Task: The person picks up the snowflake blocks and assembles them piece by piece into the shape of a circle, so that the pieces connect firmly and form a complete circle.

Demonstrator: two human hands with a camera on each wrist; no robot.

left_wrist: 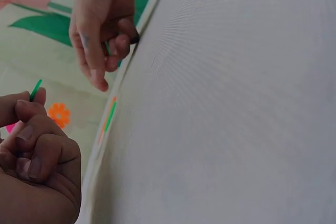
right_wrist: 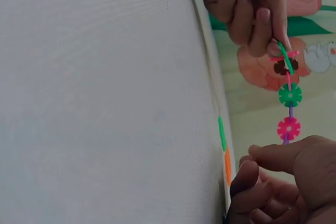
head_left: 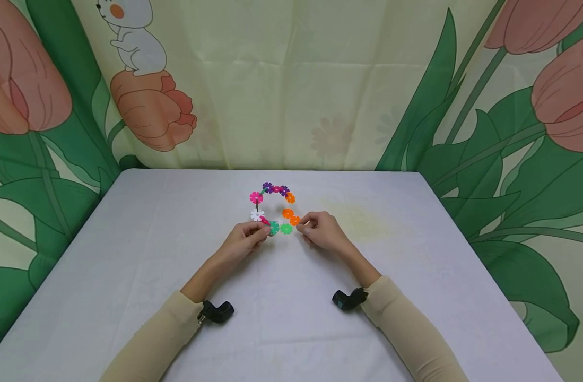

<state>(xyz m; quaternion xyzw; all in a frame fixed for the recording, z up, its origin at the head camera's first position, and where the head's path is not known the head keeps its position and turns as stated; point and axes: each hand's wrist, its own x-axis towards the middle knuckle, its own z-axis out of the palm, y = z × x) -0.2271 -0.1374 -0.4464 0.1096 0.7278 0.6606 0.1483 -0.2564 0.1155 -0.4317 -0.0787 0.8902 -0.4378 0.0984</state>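
Observation:
A curved chain of interlocking snowflake discs (head_left: 256,197) in pink, white, green, purple and orange stands in front of my hands. My left hand (head_left: 245,237) pinches its near end at a green disc (head_left: 274,228), seen edge-on in the left wrist view. An orange disc (left_wrist: 59,115) forms the other end. Two loose orange discs (head_left: 288,213) and a light green disc (head_left: 286,228) lie between the hands. My right hand (head_left: 323,230) has its fingertips right beside the nearer orange disc. Its thumb and index finger point down with nothing visible between them.
A white cloth covers the table (head_left: 281,329), whose far edge lies just beyond the chain. Behind it hangs a curtain (head_left: 291,95) printed with tulips and a white animal. Black wrist cameras (head_left: 218,312) sit at both sleeve cuffs.

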